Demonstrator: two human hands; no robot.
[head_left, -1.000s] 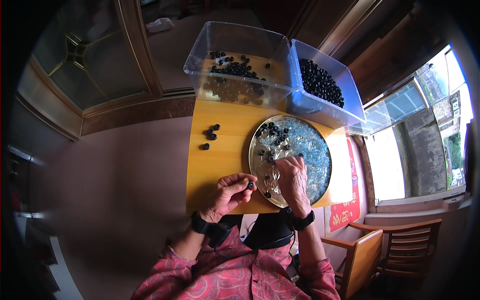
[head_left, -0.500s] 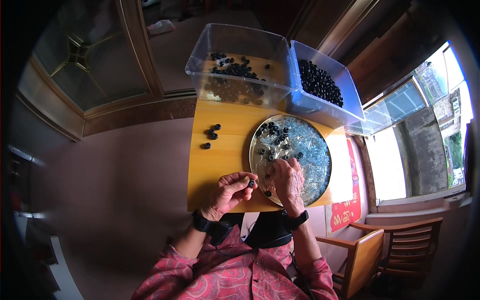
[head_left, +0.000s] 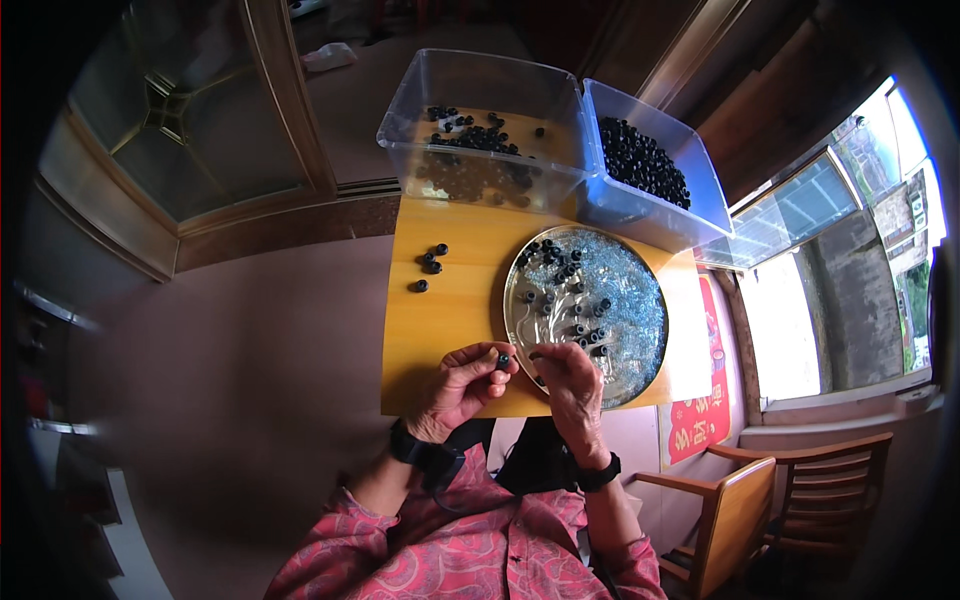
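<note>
Black bead (head_left: 503, 359), small and ring-shaped, sits pinched between the thumb and fingertips of my left hand (head_left: 462, 385), whose grip is clenched on it just above the near edge of the yellow wooden table (head_left: 450, 300). My right hand (head_left: 570, 385) is right beside it, almost touching; its fingers are curled and drawn together near the bead, though I cannot tell whether they hold anything themselves. Both wrists wear black bands, and my pink patterned sleeves come in from the lower edge.

Just beyond the right hand, partly under its fingertips, lies a round silver tray (head_left: 630, 330) with a glittery blue-grey floor. Loose black beads (head_left: 570, 290) are scattered over the half of it nearest my hands and toward its far rim. Farther out from the left hand, four more stray beads (head_left: 428, 265) lie on the bare wood, well apart from the tray.

Past the tray, at the far edge of the table, stand two clear plastic bins side by side, touching. The left bin (head_left: 480, 140) holds a thin scatter of black beads; the right bin (head_left: 650, 165) is heaped with them. Off to the right of my right hand, below table level, stands a wooden chair (head_left: 760, 500).
</note>
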